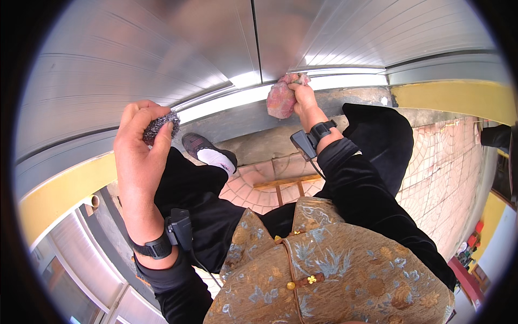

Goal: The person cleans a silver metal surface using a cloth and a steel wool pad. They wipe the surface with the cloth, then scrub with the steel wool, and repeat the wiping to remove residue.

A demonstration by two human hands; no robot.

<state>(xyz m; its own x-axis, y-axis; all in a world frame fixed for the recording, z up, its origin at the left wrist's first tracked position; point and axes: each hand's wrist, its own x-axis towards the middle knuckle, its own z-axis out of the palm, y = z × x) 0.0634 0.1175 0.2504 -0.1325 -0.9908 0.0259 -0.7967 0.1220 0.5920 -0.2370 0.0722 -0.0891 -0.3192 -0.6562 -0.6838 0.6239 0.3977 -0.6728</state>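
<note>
My left hand is raised at the left with a grey steel wool scourer between thumb and fingers, near the grey metal door panel. Farther right, my right hand grips a crumpled pink and red cloth. The cloth is at the lower edge of the door panels, by the bright metal sill; part of it hangs down over the grey ledge. Both wrists wear black straps with small devices and cables.
A wooden stool or frame stands between my legs on pink paving tiles. My shoe is close below the ledge. Yellow wall bands flank the door. A pipe end sticks out at the lower left.
</note>
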